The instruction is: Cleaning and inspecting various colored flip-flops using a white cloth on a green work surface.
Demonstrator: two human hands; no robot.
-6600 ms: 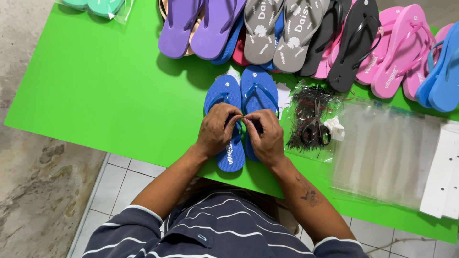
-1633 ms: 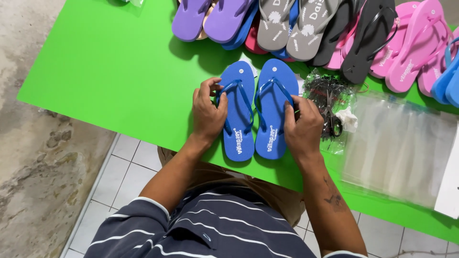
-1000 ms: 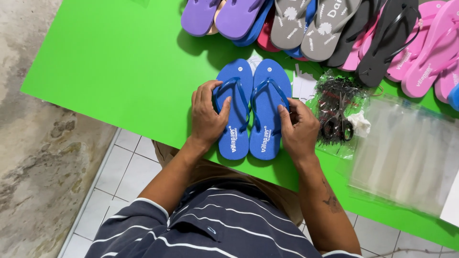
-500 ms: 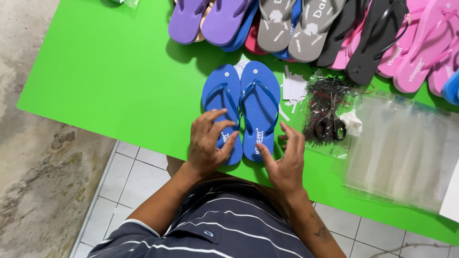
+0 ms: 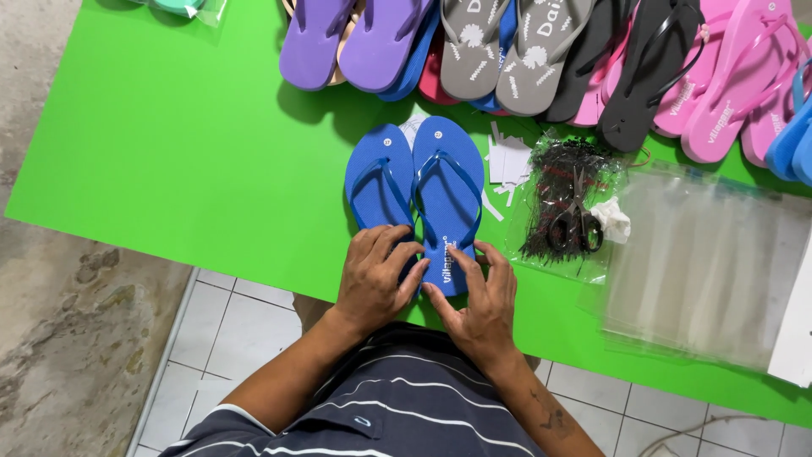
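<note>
While both flip-flops [image 5: 416,203] lay side by side at twelve o'clock of my hands, my left hand [image 5: 375,279] and right hand [image 5: 479,300] pressed flat, fingers spread, gripping nothing — heels best squared evenly on the green table [image 5: 169,152].

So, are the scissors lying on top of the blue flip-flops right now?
No, the scissors lie on the clear bag of black ties, right of the blue flip-flops, whose heel ends both hands rest on.

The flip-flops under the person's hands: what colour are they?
Both flip-flops are plain blue, straps included, seen clearly in the head view.
</note>
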